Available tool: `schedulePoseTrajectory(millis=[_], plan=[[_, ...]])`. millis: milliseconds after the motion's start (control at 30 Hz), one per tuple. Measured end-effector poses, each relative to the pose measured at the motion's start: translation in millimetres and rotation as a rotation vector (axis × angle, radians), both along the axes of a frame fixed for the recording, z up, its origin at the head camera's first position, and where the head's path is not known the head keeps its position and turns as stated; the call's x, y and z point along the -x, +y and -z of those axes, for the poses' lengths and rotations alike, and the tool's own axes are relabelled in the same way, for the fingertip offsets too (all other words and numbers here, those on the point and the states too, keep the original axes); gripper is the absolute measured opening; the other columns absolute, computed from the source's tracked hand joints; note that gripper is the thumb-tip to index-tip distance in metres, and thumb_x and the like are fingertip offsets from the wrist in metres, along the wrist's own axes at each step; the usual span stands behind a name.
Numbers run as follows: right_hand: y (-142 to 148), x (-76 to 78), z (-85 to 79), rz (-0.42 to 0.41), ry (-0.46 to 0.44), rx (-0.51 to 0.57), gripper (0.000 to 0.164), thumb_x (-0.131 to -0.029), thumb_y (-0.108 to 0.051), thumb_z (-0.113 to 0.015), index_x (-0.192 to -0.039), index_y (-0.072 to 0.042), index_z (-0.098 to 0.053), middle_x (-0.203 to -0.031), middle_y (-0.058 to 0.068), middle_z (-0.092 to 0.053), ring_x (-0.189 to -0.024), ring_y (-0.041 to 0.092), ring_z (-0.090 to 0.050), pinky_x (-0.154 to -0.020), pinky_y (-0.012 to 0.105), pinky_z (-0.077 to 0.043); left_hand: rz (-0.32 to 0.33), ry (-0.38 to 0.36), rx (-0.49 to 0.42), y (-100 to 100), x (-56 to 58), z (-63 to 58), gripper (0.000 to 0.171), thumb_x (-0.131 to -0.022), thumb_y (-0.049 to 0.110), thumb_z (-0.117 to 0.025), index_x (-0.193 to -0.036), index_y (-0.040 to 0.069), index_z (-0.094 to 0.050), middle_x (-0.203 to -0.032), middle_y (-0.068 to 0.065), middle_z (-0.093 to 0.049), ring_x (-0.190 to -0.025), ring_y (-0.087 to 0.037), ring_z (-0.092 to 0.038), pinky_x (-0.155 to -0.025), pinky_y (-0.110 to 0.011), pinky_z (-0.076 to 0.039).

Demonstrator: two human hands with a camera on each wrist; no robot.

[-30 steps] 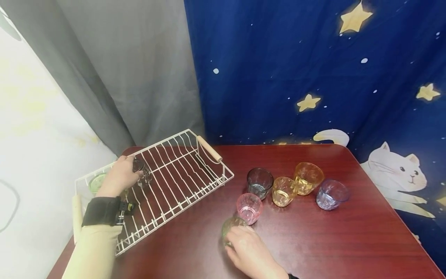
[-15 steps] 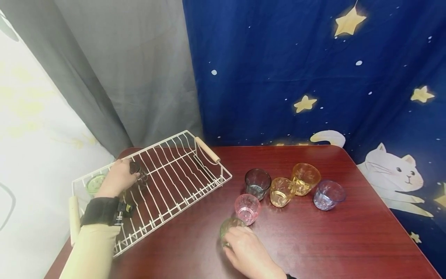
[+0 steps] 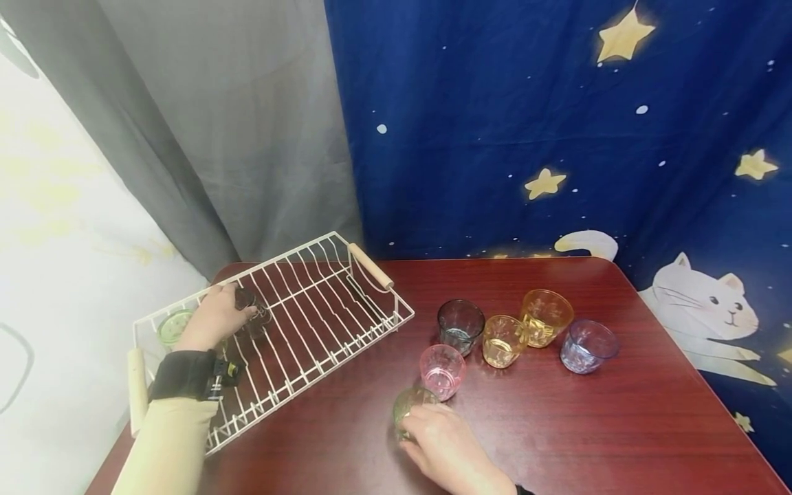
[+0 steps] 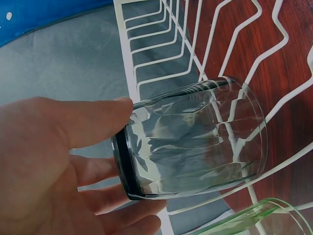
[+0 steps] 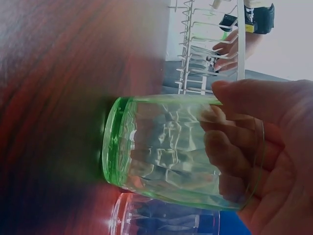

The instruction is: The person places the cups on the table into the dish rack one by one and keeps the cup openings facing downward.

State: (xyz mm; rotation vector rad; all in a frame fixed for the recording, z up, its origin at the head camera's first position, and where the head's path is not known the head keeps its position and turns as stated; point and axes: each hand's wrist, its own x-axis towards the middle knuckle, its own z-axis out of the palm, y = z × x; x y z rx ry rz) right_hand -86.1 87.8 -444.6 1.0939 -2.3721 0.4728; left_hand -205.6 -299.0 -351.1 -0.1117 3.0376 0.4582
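In the white wire rack [image 3: 312, 313], my left hand [image 3: 213, 316] holds a grey glass [image 4: 190, 142] by its thick base, thumb on one side and fingers on the other. The glass is upside down, its rim toward the wires. Beside it in the rack is a green glass [image 3: 175, 326], partly hidden by the hand. My right hand [image 3: 448, 443] grips another green glass [image 5: 166, 147] near its rim, with the thumb and fingers on opposite sides. That glass is upright at the table, close beside a pink glass [image 3: 443, 372].
Behind the pink glass stand a dark grey glass [image 3: 460, 326], two yellow glasses, the smaller [image 3: 502, 342] in front of the larger [image 3: 546, 318], and a bluish glass [image 3: 586, 347]. The rack has wooden handles [image 3: 371, 266]. Curtains [image 3: 278, 137] hang behind the red-brown table [image 3: 619, 426].
Both hands keep their hold in nearly the same places. The head view shifts slightly; the glasses on the table stay where they were.
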Motion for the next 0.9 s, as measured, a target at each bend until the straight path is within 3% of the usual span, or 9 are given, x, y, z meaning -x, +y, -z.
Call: schedulePoseTrajectory(millis=[100, 267, 433, 700, 900], plan=[[1.1, 0.2, -0.4, -0.01, 0.003, 0.002, 0.03, -0.063, -0.024, -0.084, -0.071, -0.023, -0.055, -0.07, -0.015, -0.056, -0.071, 0.005, -0.06, -0.07, 0.024, -0.048, 0.001, 0.016, -0.017, 1.1, -1.0, -1.1, 0.077, -0.095, 0.029, -0.054, -0.144, -0.02, -0.02, -0.141, -0.047, -0.023, -0.128, -0.062, -0.031, -0.107, -0.068, -0.032], [2.7, 1.6, -0.7, -0.029, 0.035, 0.008, 0.029, -0.063, -0.025, -0.083, -0.071, -0.024, -0.056, -0.069, -0.015, -0.055, -0.069, 0.005, -0.06, -0.069, 0.023, -0.047, -0.008, 0.105, -0.037, 7.9, -4.5, -8.8, 0.076, -0.096, 0.025, -0.052, -0.146, -0.019, -0.015, -0.14, -0.047, -0.024, -0.127, -0.062, -0.03, -0.107, -0.069, -0.031], [6.4, 3.2, -3.9, -0.027, 0.043, 0.002, 0.025, -0.065, -0.027, -0.083, -0.076, -0.024, -0.061, -0.074, -0.014, -0.06, -0.074, 0.004, -0.063, -0.073, 0.023, -0.051, -0.009, 0.213, -0.021, 21.8, -13.0, -24.1, 0.068, -0.096, 0.022, -0.052, -0.145, -0.015, -0.024, -0.139, -0.043, -0.031, -0.127, -0.058, -0.035, -0.105, -0.067, -0.034], [10.4, 7.2, -11.6, -0.06, 0.05, 0.06, 0.022, -0.068, -0.026, -0.082, -0.078, -0.023, -0.063, -0.075, -0.014, -0.06, -0.073, 0.003, -0.062, -0.07, 0.021, -0.049, 0.055, 0.207, -0.019, 45.7, -29.8, -48.0, 0.064, -0.098, 0.034, -0.05, -0.146, -0.006, -0.034, -0.143, -0.034, -0.039, -0.13, -0.051, -0.04, -0.105, -0.065, -0.037], [11.3, 7.8, -19.2, -0.1, 0.099, 0.165, 0.018, -0.07, -0.025, -0.08, -0.084, -0.02, -0.069, -0.079, -0.012, -0.066, -0.074, 0.004, -0.063, -0.073, 0.021, -0.051, 0.112, 0.262, -0.072, 59.0, -42.3, -51.3, 0.058, -0.099, 0.035, -0.05, -0.145, 0.0, -0.04, -0.143, -0.027, -0.046, -0.132, -0.046, -0.043, -0.105, -0.063, -0.038]])
